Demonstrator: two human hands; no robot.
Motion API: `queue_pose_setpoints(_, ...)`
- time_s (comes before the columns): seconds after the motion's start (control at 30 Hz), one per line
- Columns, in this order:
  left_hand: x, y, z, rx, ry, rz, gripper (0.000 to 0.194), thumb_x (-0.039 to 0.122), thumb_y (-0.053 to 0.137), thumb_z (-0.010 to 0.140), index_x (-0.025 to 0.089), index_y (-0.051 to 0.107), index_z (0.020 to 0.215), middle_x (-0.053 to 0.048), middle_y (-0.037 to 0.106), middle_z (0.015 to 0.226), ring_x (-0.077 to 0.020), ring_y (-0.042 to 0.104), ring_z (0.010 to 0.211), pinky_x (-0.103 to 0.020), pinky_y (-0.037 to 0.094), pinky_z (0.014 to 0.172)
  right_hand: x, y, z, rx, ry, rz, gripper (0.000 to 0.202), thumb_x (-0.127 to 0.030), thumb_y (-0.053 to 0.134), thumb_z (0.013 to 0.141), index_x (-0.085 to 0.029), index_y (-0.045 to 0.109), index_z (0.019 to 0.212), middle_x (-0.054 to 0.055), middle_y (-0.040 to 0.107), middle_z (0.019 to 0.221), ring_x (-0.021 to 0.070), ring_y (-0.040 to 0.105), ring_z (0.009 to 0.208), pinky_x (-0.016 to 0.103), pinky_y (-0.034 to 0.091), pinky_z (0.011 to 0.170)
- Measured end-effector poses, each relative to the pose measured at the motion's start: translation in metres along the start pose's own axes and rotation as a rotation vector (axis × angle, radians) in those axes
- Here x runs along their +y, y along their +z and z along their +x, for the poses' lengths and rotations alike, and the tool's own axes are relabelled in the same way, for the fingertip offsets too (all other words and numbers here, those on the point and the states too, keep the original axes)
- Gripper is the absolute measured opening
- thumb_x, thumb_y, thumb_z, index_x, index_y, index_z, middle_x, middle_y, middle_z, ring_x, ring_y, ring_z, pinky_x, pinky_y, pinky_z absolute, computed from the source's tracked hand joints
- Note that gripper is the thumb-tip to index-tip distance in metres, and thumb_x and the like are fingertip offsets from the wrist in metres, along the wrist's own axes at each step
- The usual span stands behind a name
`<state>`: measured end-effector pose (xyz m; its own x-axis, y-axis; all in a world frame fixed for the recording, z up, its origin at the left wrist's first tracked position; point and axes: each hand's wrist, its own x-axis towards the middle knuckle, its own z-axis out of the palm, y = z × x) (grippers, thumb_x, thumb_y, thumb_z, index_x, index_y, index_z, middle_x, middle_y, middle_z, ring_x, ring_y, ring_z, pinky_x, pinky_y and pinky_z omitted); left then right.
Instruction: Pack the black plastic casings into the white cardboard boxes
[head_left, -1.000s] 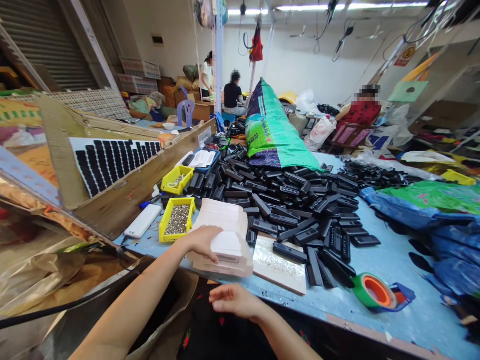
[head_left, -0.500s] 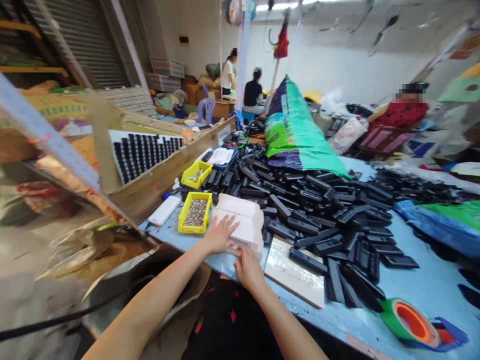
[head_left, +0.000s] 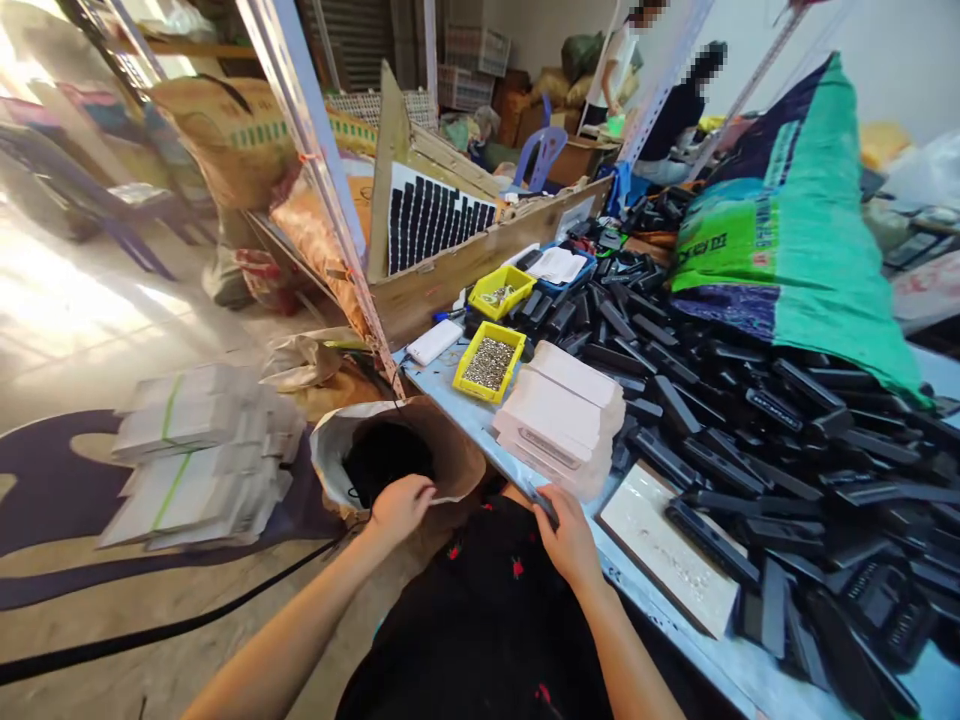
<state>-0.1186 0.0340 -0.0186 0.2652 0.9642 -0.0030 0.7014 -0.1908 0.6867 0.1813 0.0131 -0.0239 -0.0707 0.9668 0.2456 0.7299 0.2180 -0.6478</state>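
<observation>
"Where's the light strongest?"
"Nine o'clock. Glare bleaches the floor (head_left: 45, 290) almost white."
"And darkest?"
"Inside the open bag (head_left: 459, 460), near eight; I can't separate shadow from black contents."
"Any shine?"
"Small glints on the board (head_left: 637, 515), at four."
"Sharp?"
"Unevenly. The chair (head_left: 124, 205) near ten is smeared, and the wide view makes the post (head_left: 319, 160) at ten-thirty lean."
</observation>
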Motion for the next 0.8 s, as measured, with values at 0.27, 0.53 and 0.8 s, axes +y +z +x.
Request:
queue_pose_setpoints(0.27,-0.051,-0.084,-0.042,-0.037,-0.405,0.478,0.044,0.031,0.068,0.066,0.018,0.063,0.107,-0.023,0.051,0.132,-0.0432,0.028,0.135,-0.064,0.016,0.106,-0.058,0.043,0.021,-0.303,-0.246,0.113,0.022,-0.018,0.045,0.091,-0.022,0.062,0.104,0.007,0.065,0.100,0.0203,0.059,0.097,0.039,0.048,0.089)
queue_pose_setpoints(0.53,-0.065,-0.182,-0.023,-0.320,-0.562,0.388,0.020,0.029,0.074,0.049,0.019,0.058,0.054,-0.013,0.066,0.066,-0.0357,0.065,0.081,-0.046,0.046,0.081,-0.068,0.053,0.064,-0.438,-0.166,0.135,0.022,-0.019,0.044,0.090,-0.021,0.062,0.103,0.004,0.065,0.097,0.0179,0.062,0.089,0.033,0.050,0.082)
queue_pose_setpoints(0.8,-0.031,-0.232,0.008,-0.418,-0.565,-0.187,0.035,0.049,0.054,0.074,0.015,0.062,0.073,-0.004,0.067,0.063,-0.0169,0.062,0.054,-0.032,0.051,0.066,-0.047,0.039,0.054,-0.458,-0.122,0.106,0.023,-0.022,0.043,0.091,-0.023,0.063,0.102,0.004,0.067,0.099,0.0183,0.064,0.092,0.033,0.051,0.082)
